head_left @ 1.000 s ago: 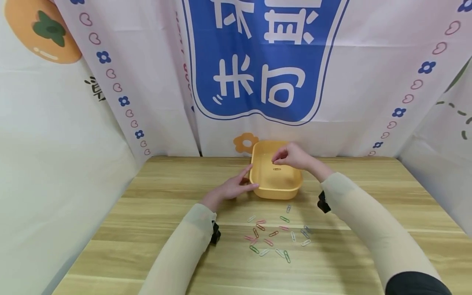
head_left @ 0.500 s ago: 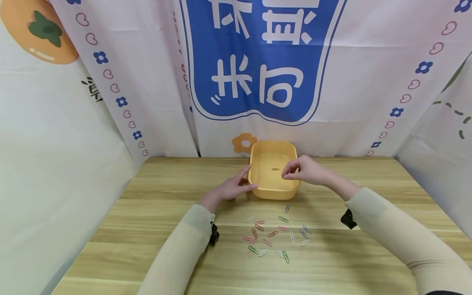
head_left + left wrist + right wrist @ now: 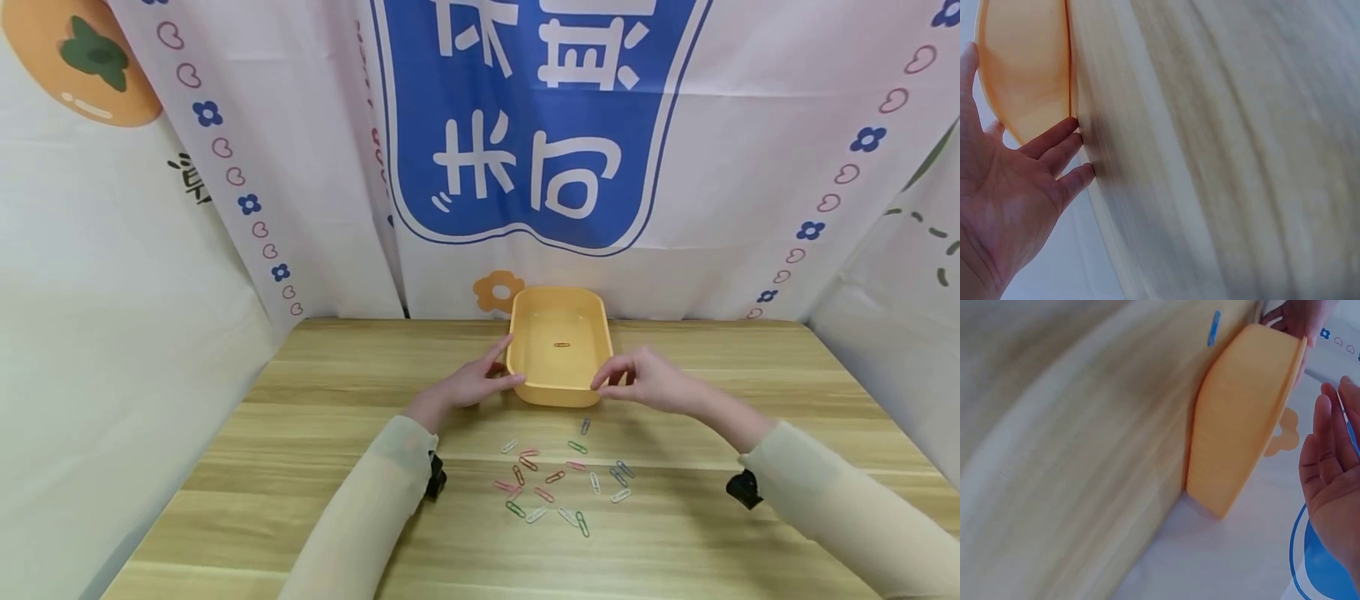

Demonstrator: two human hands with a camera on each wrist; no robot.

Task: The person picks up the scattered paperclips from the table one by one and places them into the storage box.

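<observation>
A yellow plastic bin (image 3: 558,397) stands at the back of the wooden table, one red paper clip (image 3: 562,345) lying on its floor. My left hand (image 3: 472,382) touches the bin's left side with spread fingers; in the left wrist view its lower fingertips (image 3: 1086,170) rest at the tabletop. At the bin's front right corner hovers my right hand (image 3: 651,383), thumb and forefinger near each other, no clip showing between them. Its fingers (image 3: 1322,425) look loosely bent in the right wrist view. Nearest the bin's front lies a blue paper clip (image 3: 586,427).
Several more paper clips, among them a green one (image 3: 577,447), a white one (image 3: 595,483) and a red one (image 3: 555,477), lie scattered on the table (image 3: 337,467) before the bin. A printed cloth (image 3: 450,275) hangs right behind the table's back edge.
My right hand has moved from over the bin's inside toward its front right corner, to the right and nearer me. The left hand stays at the bin's side; the clips look the same.
</observation>
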